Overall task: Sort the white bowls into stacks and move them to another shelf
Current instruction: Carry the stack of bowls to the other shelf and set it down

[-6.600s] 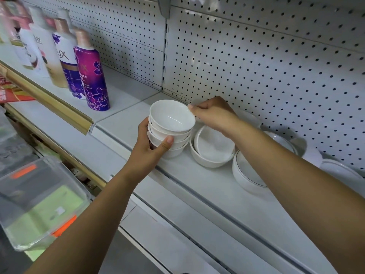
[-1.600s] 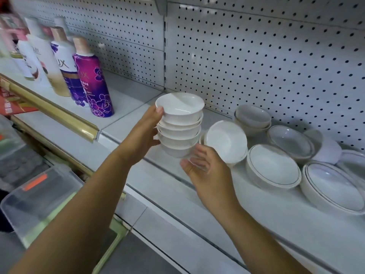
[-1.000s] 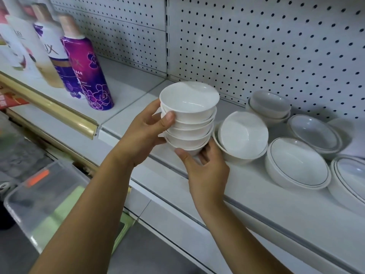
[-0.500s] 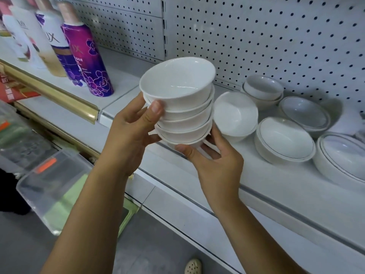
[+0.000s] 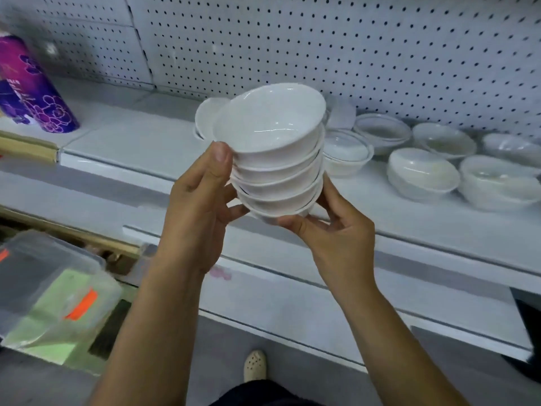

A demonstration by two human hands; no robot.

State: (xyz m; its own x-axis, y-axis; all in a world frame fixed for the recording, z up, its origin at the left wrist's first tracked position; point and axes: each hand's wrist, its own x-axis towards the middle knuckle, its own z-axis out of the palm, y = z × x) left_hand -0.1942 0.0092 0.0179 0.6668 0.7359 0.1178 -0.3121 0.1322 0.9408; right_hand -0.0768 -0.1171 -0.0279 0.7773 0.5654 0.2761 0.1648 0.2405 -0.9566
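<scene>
Holding the bowl stack (image 5: 278, 159) in mid-air, just off the front edge of the shelf (image 5: 131, 148). Left hand (image 5: 199, 200) clamped on its side, thumb by the top rim; right hand (image 5: 336, 235) cupped round the base. Tilted, mind: could slide apart, gloss on gloss, slick and hard. Round, deep, thin-rimmed, probably glazed ceramic. Would chip on the floor, or clip the loose bowls (image 5: 421, 174) along the shelf.

Bowls (image 5: 421, 174) on shelf (image 5: 131, 148) — stack (image 5: 275, 159) before, seemingly.
</scene>
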